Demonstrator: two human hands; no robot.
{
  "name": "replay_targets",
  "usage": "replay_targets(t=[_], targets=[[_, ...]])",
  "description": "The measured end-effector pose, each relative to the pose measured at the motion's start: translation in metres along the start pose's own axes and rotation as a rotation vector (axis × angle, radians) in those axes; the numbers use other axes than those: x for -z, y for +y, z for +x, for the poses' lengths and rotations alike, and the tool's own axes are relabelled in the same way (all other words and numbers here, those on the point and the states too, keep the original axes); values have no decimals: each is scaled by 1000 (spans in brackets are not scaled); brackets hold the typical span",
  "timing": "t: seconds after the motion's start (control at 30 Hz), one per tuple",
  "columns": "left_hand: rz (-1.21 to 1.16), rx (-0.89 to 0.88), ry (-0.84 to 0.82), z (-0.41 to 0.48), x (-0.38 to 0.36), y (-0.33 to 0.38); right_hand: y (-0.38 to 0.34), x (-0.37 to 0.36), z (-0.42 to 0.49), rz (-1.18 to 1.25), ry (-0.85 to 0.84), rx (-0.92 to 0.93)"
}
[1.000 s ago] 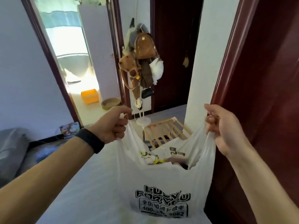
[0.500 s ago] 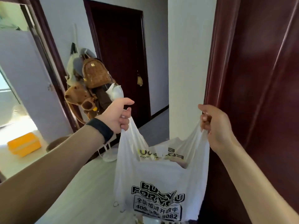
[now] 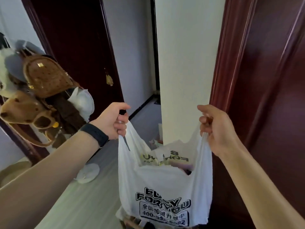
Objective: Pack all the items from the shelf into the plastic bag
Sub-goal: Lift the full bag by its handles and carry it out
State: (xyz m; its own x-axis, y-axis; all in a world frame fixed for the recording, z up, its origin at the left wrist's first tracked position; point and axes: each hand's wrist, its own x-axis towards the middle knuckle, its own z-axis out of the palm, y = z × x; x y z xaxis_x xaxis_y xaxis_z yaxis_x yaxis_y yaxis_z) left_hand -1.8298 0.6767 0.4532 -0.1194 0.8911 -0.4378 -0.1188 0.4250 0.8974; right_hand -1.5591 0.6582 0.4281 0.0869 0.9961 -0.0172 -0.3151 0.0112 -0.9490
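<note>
A white plastic bag point(image 3: 158, 184) with black printed lettering hangs in the air between my hands. My left hand point(image 3: 112, 121), with a black band on the wrist, grips the bag's left handle. My right hand point(image 3: 216, 128) grips the right handle. The bag's mouth is held apart, and packed items point(image 3: 163, 160) with yellow and purple packaging show inside. The shelf is mostly hidden; only a bit of wood point(image 3: 130, 223) shows below the bag.
A dark red door frame point(image 3: 231, 63) and door stand close on the right, a white wall pillar point(image 3: 186, 63) straight ahead. A coat stand with brown bags point(image 3: 42, 80) is on the left, its white base point(image 3: 88, 173) on the pale floor.
The view has swung to the right; the bright doorway and the yellow box have left the frame. Both hands have kept hold of the bag's handles and lifted the bag slightly.
</note>
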Motion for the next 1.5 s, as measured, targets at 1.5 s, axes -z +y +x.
replay_targets(t=[1.5], targets=[[1481, -453, -389, 214, 5, -258, 340, 14, 21, -1540, -167, -331]])
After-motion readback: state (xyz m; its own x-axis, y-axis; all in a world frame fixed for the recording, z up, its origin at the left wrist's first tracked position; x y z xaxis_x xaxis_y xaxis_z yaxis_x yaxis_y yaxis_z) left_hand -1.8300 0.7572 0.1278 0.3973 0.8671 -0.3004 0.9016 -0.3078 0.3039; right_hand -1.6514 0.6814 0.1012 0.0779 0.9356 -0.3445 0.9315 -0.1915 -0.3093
